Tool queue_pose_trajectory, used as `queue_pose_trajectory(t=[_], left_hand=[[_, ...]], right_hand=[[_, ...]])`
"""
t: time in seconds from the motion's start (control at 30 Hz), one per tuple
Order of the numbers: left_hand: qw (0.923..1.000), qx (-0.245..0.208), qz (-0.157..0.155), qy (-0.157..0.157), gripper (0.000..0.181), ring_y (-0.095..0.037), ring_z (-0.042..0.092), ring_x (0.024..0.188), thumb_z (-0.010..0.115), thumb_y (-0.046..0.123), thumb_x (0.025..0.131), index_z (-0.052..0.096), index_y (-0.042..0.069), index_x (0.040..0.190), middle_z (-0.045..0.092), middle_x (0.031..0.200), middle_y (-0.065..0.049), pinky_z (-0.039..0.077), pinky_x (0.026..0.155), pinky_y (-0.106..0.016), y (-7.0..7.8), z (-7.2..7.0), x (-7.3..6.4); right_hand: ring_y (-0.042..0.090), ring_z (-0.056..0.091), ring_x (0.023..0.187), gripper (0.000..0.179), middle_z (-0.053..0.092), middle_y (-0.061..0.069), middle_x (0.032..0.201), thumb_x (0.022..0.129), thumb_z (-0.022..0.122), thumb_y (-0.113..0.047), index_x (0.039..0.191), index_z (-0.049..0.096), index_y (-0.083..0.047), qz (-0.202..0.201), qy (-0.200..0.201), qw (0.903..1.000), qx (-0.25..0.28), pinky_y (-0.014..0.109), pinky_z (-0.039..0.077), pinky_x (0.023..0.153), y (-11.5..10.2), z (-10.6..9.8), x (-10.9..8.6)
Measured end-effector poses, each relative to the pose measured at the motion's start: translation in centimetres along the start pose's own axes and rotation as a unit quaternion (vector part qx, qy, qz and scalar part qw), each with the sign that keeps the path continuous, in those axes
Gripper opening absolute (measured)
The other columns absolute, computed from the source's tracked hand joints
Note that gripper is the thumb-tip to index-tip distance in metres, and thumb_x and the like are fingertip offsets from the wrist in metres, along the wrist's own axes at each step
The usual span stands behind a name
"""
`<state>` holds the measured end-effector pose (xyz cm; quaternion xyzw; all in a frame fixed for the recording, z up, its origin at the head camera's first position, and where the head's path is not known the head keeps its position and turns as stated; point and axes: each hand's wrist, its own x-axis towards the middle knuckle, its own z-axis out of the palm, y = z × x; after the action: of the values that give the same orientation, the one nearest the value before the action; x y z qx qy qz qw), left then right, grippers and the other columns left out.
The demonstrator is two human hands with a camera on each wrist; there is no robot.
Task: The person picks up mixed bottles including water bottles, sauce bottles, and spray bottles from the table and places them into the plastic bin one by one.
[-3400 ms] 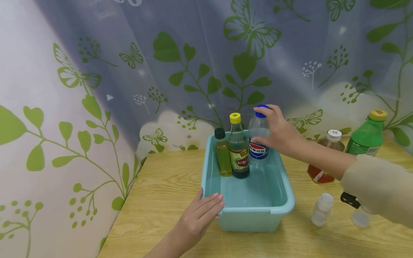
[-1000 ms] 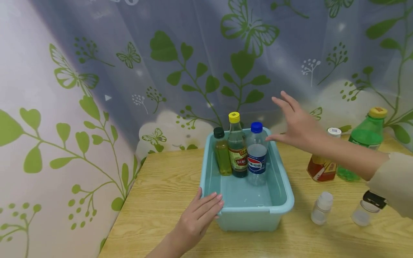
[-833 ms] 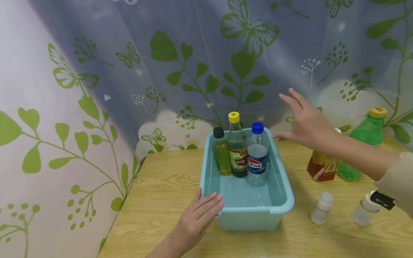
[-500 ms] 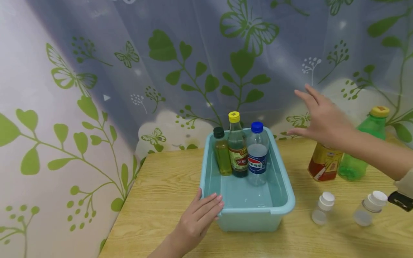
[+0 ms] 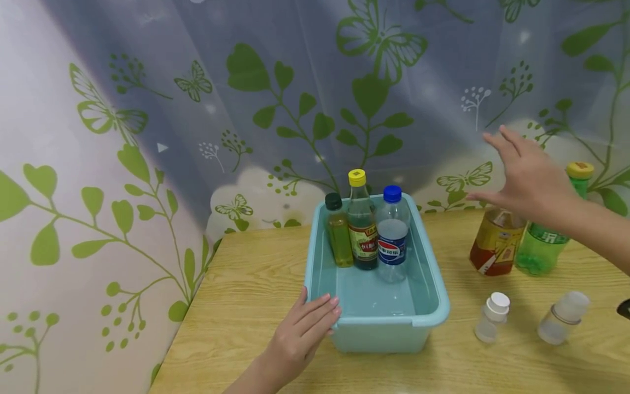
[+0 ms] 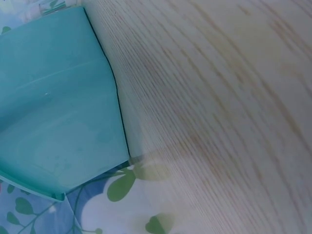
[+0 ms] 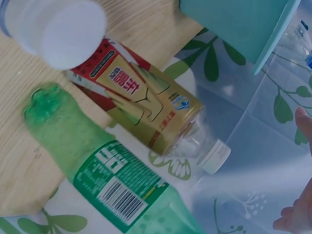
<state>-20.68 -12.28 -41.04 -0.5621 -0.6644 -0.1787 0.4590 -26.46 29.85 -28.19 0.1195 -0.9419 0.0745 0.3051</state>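
A light-blue plastic tub (image 5: 379, 335) stands on the wooden table. My left hand (image 5: 297, 334) rests with straight fingers on its near left corner. Inside, grouped toward the back, are a small oil bottle (image 5: 340, 241) with a dark cap, a yellow-capped sauce bottle (image 5: 365, 243) and a blue-capped Pepsi bottle (image 5: 392, 246). My right hand (image 5: 536, 180), thumb and fingers spread and holding nothing, is in the air in front of a drink bottle with a red and gold label (image 5: 498, 243), hiding its cap in the head view. Just right of that is a green soda bottle (image 5: 541, 249).
Two small clear jars with white lids, one white-lidded jar (image 5: 491, 317) and another white-lidded jar (image 5: 563, 318), stand on the table (image 5: 246, 284) right of the tub. A leaf-patterned curtain (image 5: 295, 109) hangs behind the table.
Earlier my right hand held the Pepsi bottle by its cap over the tub. The bottle now stands inside, released, and that hand has moved right toward the drink bottles. My left hand stayed put.
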Motion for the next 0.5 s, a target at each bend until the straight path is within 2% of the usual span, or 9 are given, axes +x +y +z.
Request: queue_pose_trajectory(t=[0.13,0.37,0.5], left_hand=[[1.0000,-0.001,-0.001,-0.002,0.026,-0.031,0.065,0.102,0.050,0.013,0.098,0.065,-0.003,0.112,0.068,0.111,-0.017,0.044,0.096,-0.056,0.0,0.0,0.0],[1.0000,-0.004,-0.003,-0.001,0.026,-0.030,0.065,0.102,0.050,0.014,0.098,0.065,-0.003,0.112,0.068,0.111,-0.017,0.044,0.097,-0.056,0.0,0.0,0.0],[1.0000,-0.005,-0.005,-0.002,0.026,-0.030,0.065,0.103,0.050,0.014,0.098,0.065,-0.003,0.112,0.068,0.112,-0.017,0.043,0.097,-0.056,0.0,-0.1,0.0]], right_hand=[[0.050,0.034,0.128,0.109,0.033,0.033,0.142,0.058,0.089,-0.035,0.144,0.031,0.002,0.005,0.001,0.9999,-0.016,0.066,0.028,0.104,0.7,-0.2,-0.2],[0.050,0.032,0.127,0.108,0.033,0.033,0.141,0.061,0.087,-0.040,0.142,0.031,0.004,0.015,-0.004,0.9990,-0.042,0.069,0.004,0.109,1.8,-0.6,-0.5],[0.050,0.031,0.129,0.108,0.033,0.032,0.141,0.061,0.086,-0.042,0.142,0.031,0.002,0.027,-0.009,0.9986,-0.045,0.069,0.000,0.109,2.2,-0.8,-0.7]])
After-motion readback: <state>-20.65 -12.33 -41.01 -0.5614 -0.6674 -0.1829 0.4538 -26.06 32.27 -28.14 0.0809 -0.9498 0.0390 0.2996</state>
